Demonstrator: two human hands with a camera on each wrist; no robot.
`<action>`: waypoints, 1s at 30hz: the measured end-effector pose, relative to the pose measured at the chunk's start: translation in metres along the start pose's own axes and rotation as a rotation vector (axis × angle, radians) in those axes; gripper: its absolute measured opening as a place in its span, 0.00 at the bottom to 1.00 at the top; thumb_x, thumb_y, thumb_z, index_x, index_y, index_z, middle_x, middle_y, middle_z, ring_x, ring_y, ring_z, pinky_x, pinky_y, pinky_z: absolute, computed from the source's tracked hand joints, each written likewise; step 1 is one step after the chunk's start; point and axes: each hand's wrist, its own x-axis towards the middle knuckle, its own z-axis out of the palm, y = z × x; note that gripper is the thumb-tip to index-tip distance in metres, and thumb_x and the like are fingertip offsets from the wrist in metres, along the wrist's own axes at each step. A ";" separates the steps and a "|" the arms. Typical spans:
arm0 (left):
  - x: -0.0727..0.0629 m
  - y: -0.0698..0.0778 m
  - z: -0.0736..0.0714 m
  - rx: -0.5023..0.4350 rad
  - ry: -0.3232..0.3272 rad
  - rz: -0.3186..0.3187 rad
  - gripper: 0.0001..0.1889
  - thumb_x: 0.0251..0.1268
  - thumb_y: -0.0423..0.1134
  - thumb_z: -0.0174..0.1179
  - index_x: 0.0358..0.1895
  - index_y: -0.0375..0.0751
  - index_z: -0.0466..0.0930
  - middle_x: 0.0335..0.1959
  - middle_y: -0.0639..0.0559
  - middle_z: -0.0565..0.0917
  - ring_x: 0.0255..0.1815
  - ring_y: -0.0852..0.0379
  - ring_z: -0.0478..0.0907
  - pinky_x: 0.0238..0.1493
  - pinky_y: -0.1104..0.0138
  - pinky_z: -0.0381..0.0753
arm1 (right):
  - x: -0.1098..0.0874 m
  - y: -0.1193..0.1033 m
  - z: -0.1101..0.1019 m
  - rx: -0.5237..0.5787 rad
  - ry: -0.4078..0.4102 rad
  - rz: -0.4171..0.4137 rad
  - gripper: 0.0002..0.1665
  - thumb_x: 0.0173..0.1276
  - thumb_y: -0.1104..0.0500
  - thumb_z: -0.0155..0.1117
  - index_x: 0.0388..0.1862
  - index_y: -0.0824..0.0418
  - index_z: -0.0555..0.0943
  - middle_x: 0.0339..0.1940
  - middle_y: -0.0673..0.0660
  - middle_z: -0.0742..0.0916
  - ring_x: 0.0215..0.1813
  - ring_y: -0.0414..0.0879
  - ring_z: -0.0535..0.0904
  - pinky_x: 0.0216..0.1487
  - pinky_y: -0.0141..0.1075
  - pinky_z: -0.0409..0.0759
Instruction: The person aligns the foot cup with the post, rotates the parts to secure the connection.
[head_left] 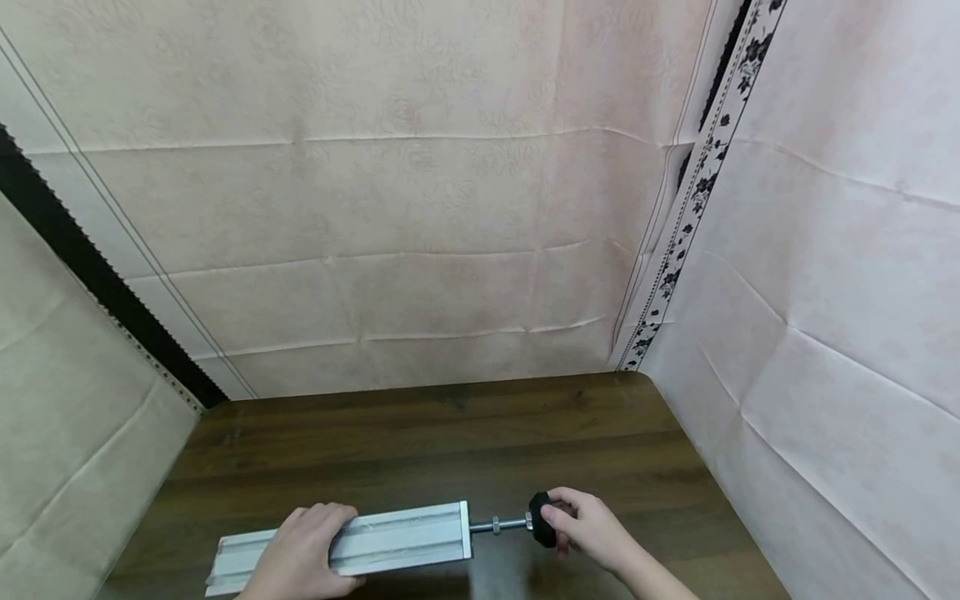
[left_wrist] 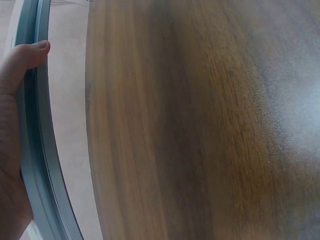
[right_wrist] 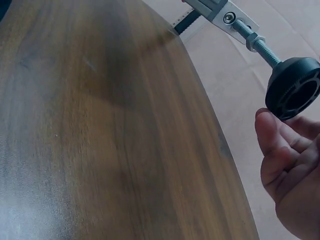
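A silver aluminium extrusion profile lies crosswise in the head view, held up over the table. My left hand grips it near its middle, the thumb wrapped over the near edge. The left wrist view shows that thumb on the grooved side of the profile. From the right end plate a threaded rod sticks out, carrying a hex nut. At its tip sits a round black levelling foot. My right hand pinches this foot by its rim between thumb and fingers.
Beneath both hands is a dark wood-grain table with rounded far corners. Pale creased cloth hangs behind it, and more cloth stands along the right. A black strip runs down at the left.
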 end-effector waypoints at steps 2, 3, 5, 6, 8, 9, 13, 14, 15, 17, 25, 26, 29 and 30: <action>0.000 0.000 0.000 0.007 -0.002 -0.005 0.35 0.35 0.70 0.67 0.46 0.50 0.78 0.41 0.63 0.78 0.42 0.61 0.74 0.43 0.57 0.71 | 0.001 -0.003 0.001 0.011 -0.009 0.020 0.18 0.74 0.56 0.49 0.48 0.70 0.76 0.22 0.54 0.83 0.19 0.50 0.79 0.19 0.31 0.72; 0.000 0.000 0.001 0.009 -0.004 -0.007 0.35 0.35 0.69 0.68 0.46 0.50 0.78 0.41 0.62 0.78 0.42 0.60 0.74 0.43 0.57 0.71 | 0.001 -0.004 0.001 0.018 -0.014 0.029 0.18 0.75 0.56 0.48 0.47 0.70 0.76 0.21 0.55 0.83 0.18 0.51 0.80 0.19 0.31 0.71; 0.000 -0.001 0.001 0.013 -0.005 -0.011 0.34 0.35 0.67 0.69 0.46 0.49 0.78 0.41 0.62 0.78 0.42 0.60 0.74 0.43 0.57 0.71 | 0.001 -0.004 0.002 0.024 -0.020 0.044 0.19 0.75 0.55 0.46 0.46 0.69 0.77 0.19 0.57 0.83 0.18 0.50 0.79 0.18 0.30 0.71; -0.001 -0.001 0.001 0.016 -0.005 -0.012 0.34 0.35 0.66 0.69 0.46 0.49 0.78 0.41 0.62 0.79 0.42 0.60 0.74 0.43 0.57 0.71 | 0.002 -0.004 0.002 0.032 -0.023 0.050 0.19 0.76 0.54 0.45 0.45 0.69 0.77 0.19 0.58 0.83 0.18 0.50 0.79 0.18 0.30 0.70; -0.001 -0.001 0.002 0.022 0.000 -0.007 0.34 0.35 0.65 0.70 0.46 0.48 0.78 0.41 0.61 0.79 0.42 0.60 0.74 0.43 0.57 0.71 | 0.002 -0.002 0.002 0.034 -0.032 0.049 0.20 0.76 0.53 0.45 0.45 0.68 0.78 0.19 0.58 0.83 0.18 0.49 0.79 0.19 0.30 0.70; -0.001 -0.002 0.002 0.023 0.004 -0.002 0.34 0.35 0.65 0.70 0.46 0.48 0.79 0.41 0.61 0.79 0.42 0.59 0.75 0.42 0.57 0.71 | 0.001 -0.001 0.001 0.027 -0.040 0.044 0.20 0.76 0.53 0.44 0.45 0.67 0.78 0.19 0.57 0.83 0.18 0.49 0.79 0.19 0.30 0.71; -0.002 -0.001 0.002 0.024 0.015 0.011 0.34 0.35 0.66 0.69 0.46 0.48 0.78 0.41 0.62 0.79 0.42 0.60 0.75 0.42 0.58 0.71 | -0.001 0.001 -0.005 -0.079 -0.043 -0.045 0.19 0.76 0.53 0.44 0.52 0.65 0.76 0.19 0.51 0.83 0.24 0.46 0.81 0.29 0.33 0.74; -0.002 -0.001 0.002 0.020 0.013 0.011 0.34 0.35 0.67 0.69 0.46 0.48 0.78 0.41 0.61 0.79 0.42 0.60 0.75 0.42 0.57 0.71 | -0.002 0.001 -0.007 -0.110 -0.035 -0.074 0.19 0.76 0.54 0.44 0.54 0.65 0.74 0.21 0.50 0.83 0.26 0.45 0.81 0.31 0.33 0.74; -0.002 -0.001 0.002 0.014 0.008 0.007 0.35 0.36 0.67 0.68 0.46 0.48 0.78 0.41 0.61 0.79 0.42 0.60 0.74 0.42 0.58 0.71 | -0.003 0.001 -0.009 -0.128 -0.028 -0.104 0.19 0.76 0.55 0.45 0.57 0.64 0.73 0.24 0.50 0.83 0.28 0.44 0.81 0.33 0.34 0.75; -0.002 0.000 0.001 -0.004 -0.010 -0.009 0.35 0.36 0.67 0.68 0.47 0.48 0.78 0.42 0.61 0.78 0.43 0.60 0.74 0.42 0.58 0.71 | -0.005 0.001 -0.013 -0.160 -0.005 -0.162 0.21 0.74 0.56 0.49 0.62 0.63 0.68 0.32 0.50 0.84 0.33 0.41 0.80 0.36 0.34 0.75; -0.002 0.004 -0.004 -0.082 -0.043 -0.066 0.35 0.34 0.66 0.70 0.47 0.49 0.77 0.42 0.63 0.77 0.41 0.60 0.74 0.43 0.57 0.71 | -0.010 0.004 -0.024 -0.263 0.092 -0.377 0.49 0.54 0.48 0.72 0.71 0.55 0.59 0.56 0.55 0.78 0.43 0.42 0.77 0.36 0.34 0.75; -0.002 0.005 -0.005 -0.089 -0.043 -0.066 0.35 0.34 0.66 0.70 0.47 0.49 0.77 0.42 0.63 0.77 0.41 0.60 0.73 0.43 0.57 0.71 | -0.011 0.003 -0.025 -0.298 0.113 -0.385 0.52 0.51 0.46 0.74 0.71 0.53 0.58 0.57 0.53 0.77 0.44 0.41 0.76 0.36 0.35 0.74; -0.002 0.006 -0.005 -0.099 -0.036 -0.062 0.36 0.35 0.68 0.69 0.48 0.49 0.77 0.42 0.63 0.77 0.41 0.61 0.73 0.43 0.57 0.71 | -0.014 0.000 -0.025 -0.387 0.161 -0.409 0.58 0.45 0.44 0.76 0.73 0.51 0.56 0.62 0.52 0.73 0.47 0.40 0.74 0.38 0.35 0.75; -0.002 0.006 -0.005 -0.099 -0.031 -0.059 0.36 0.35 0.69 0.68 0.48 0.50 0.77 0.42 0.63 0.77 0.41 0.61 0.73 0.43 0.57 0.71 | -0.015 -0.002 -0.025 -0.418 0.176 -0.415 0.59 0.44 0.43 0.76 0.73 0.51 0.56 0.63 0.51 0.72 0.48 0.39 0.74 0.39 0.36 0.75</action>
